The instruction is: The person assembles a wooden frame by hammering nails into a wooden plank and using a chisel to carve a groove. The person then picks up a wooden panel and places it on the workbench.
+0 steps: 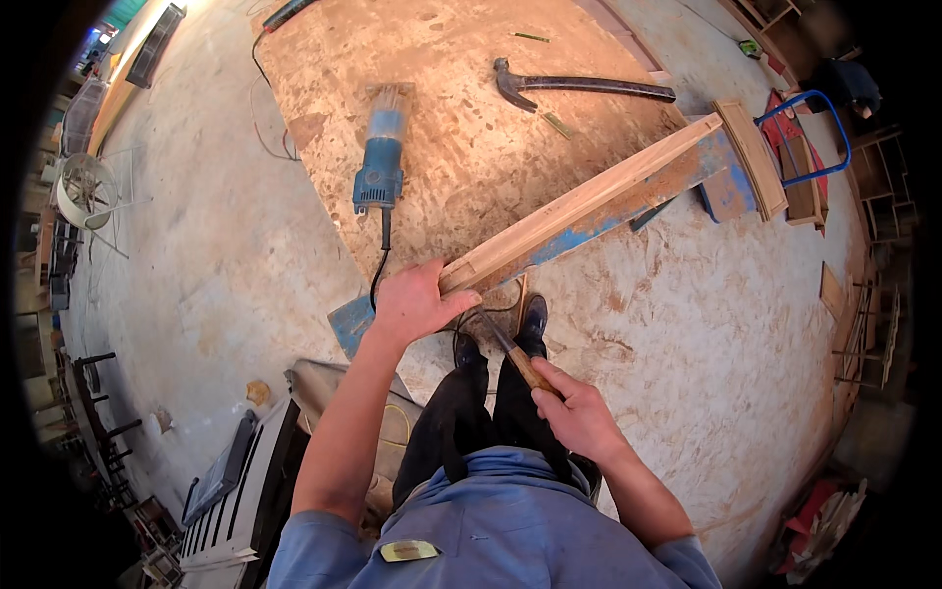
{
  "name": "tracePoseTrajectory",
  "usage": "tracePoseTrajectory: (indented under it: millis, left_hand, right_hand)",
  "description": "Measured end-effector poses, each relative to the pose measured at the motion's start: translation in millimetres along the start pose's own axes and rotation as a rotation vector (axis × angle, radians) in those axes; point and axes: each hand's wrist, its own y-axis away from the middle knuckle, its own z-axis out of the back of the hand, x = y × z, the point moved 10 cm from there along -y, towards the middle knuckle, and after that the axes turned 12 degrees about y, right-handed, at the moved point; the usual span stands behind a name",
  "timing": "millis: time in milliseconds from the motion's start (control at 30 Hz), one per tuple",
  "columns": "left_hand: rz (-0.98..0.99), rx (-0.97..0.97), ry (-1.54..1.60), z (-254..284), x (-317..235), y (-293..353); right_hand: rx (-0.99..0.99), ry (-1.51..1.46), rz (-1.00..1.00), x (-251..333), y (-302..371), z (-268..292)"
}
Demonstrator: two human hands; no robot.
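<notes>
My left hand grips the near end of a long squared wooden bar, fingers over its top and thumb stretched toward my right. The bar slants away to the far right along the workbench edge. In my right hand is a chisel, held by its wooden handle. Its dark metal blade points up and left, the tip close to my left thumb; whether it touches the bar's end I cannot tell. A claw hammer lies farther back on the workbench, with a blue power tool left of it.
From the power tool a black cord runs down over the bench's near edge. A blue-painted beam supports that edge. Moulded wood pieces and a blue-handled cart stand at right. A slatted metal frame lies at lower left.
</notes>
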Motion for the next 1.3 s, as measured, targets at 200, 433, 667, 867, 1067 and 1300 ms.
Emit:
tracePoseTrajectory:
  millis: [200,433,667,867,1067,1300]
  left_hand:
    - [-0.038,-0.008,0.012,-3,3,0]
    - [-0.017,-0.027,-0.020,-3,2,-2]
    - [-0.029,-0.071,-0.053,-2,0,0]
    - [-0.104,-0.125,0.013,-1,-4,1]
    - [-0.068,-0.104,0.028,2,-5,-1]
    - [-0.098,-0.130,0.019,1,-4,1]
  right_hand:
    - [-0.041,-0.069,0.012,1,-8,1]
    - [-0.060,-0.048,0.017,-2,-9,1]
    - [-0.083,0.066,0.064,11,-9,6]
    - [-0.102,0.040,0.063,-1,-14,-2]
    - [-0.120,0.013,0.000,-10,-17,-11]
    - [-0.155,-0.012,0.038,-11,-21,-16]
